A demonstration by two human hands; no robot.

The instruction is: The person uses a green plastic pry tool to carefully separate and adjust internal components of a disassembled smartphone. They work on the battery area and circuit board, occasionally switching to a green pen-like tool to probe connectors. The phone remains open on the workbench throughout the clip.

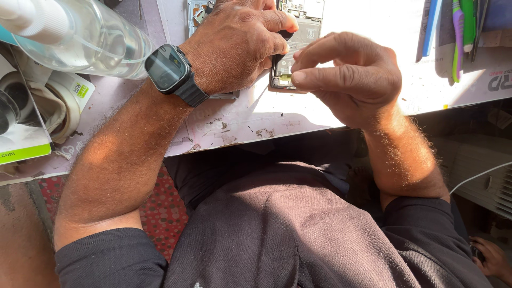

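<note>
An opened phone [298, 32] with its back cover off lies on the white work surface [373, 21], its circuit parts showing. My left hand [237, 42], with a dark smartwatch [168, 69] on the wrist, is closed around a black-handled tool [281, 45] whose tip points down at the phone's lower edge. My right hand [346, 77] hovers beside it, thumb and forefinger pinched together just above the phone's bottom corner; what they pinch is too small to tell.
A clear plastic bottle [90, 37] lies at the upper left above rolls of tape [53, 101]. Coloured tools and a green toothbrush [458, 37] sit at the upper right. The table edge [256, 136] runs just before my lap. Another person's hand [493, 258] shows at the lower right.
</note>
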